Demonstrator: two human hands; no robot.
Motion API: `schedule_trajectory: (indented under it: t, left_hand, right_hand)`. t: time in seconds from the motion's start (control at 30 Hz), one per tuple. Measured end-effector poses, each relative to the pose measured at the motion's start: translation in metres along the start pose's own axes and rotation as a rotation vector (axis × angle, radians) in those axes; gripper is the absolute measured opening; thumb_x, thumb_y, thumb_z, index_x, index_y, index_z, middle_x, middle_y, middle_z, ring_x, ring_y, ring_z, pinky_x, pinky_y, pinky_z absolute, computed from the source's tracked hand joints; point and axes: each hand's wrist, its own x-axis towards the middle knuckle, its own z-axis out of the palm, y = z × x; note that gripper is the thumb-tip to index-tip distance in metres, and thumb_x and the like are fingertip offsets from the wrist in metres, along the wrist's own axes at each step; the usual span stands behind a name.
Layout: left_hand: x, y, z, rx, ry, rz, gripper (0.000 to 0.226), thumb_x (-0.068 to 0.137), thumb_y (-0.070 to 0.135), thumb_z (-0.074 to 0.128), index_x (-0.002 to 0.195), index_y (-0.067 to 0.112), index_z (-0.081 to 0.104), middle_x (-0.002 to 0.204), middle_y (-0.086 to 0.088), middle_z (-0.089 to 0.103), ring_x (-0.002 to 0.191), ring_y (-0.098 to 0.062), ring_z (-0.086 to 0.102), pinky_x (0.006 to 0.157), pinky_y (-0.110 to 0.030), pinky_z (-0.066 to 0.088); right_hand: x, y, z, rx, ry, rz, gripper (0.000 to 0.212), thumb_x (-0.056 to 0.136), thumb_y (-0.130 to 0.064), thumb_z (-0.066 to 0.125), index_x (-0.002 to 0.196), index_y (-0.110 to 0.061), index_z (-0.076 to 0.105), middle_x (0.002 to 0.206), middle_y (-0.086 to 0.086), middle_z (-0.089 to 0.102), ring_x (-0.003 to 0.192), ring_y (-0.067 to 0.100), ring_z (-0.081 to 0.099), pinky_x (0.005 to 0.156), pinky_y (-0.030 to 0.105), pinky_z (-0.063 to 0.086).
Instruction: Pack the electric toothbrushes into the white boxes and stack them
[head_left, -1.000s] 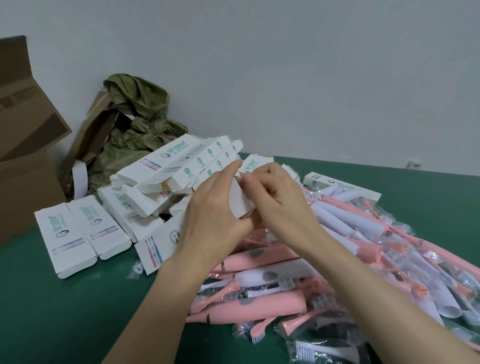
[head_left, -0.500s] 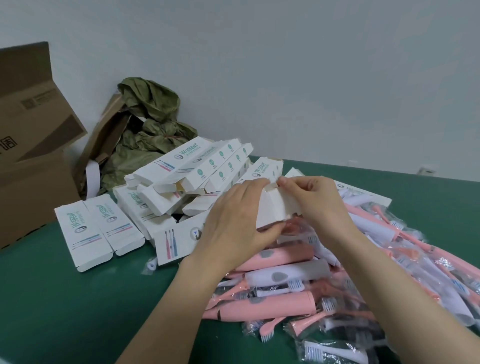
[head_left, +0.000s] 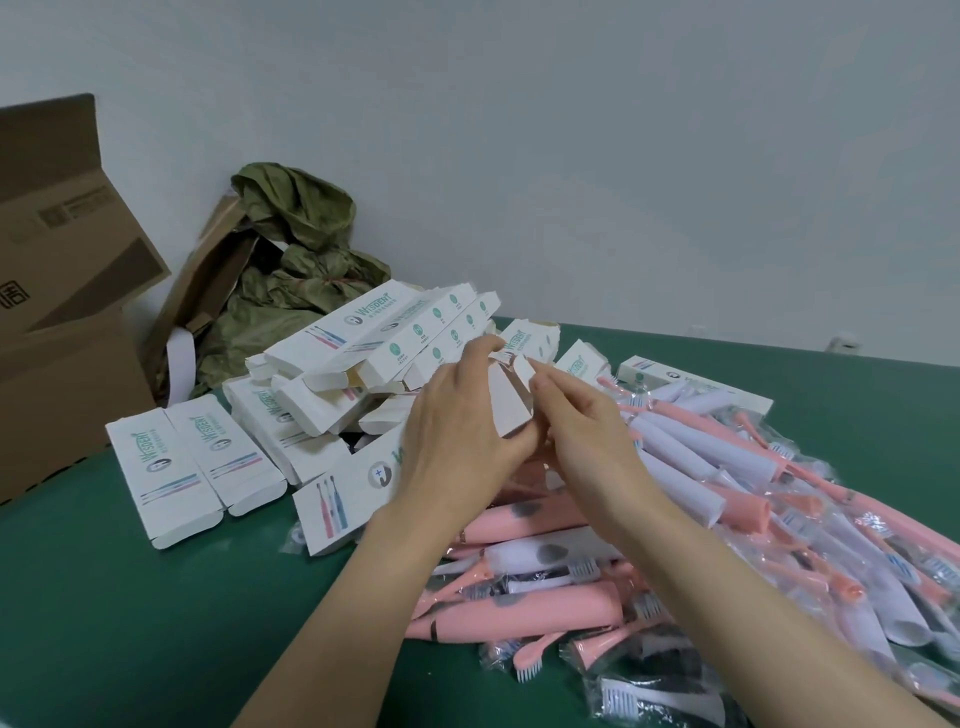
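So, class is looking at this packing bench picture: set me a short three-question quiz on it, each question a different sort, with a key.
1. True or false: both hands hold one white box above the pile of toothbrushes.
2. Multiple choice: the two flat boxes lying side by side on the green table are: A) to the person's left of the pile, B) on top of the pile, C) inside the brown carton.
3. Fill in: the right hand pinches the box's end ____, while the left hand grips its body.

Key: 1 true; 2 A; 3 flap.
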Motion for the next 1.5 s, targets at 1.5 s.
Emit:
schedule_trajectory:
  t: [1.5]
  left_hand:
    - [0.004,0.013,-0.016,0.313,-0.124,0.029,0.079,0.056,0.074,0.064,0.116,0.025,0.053,0.099,0.005,0.05,0.094,-0.02,0.05,0.065,-0.032,0.029]
  right_hand:
    - [0.006,-0.041,-0.075,-0.408,-0.049,-0.248,0.061,0.084,-0.007,0.062,0.134,-0.037,0.045,0.134,-0.015,0.048,0.104,0.01,0.06,0.089,0.026,0.051]
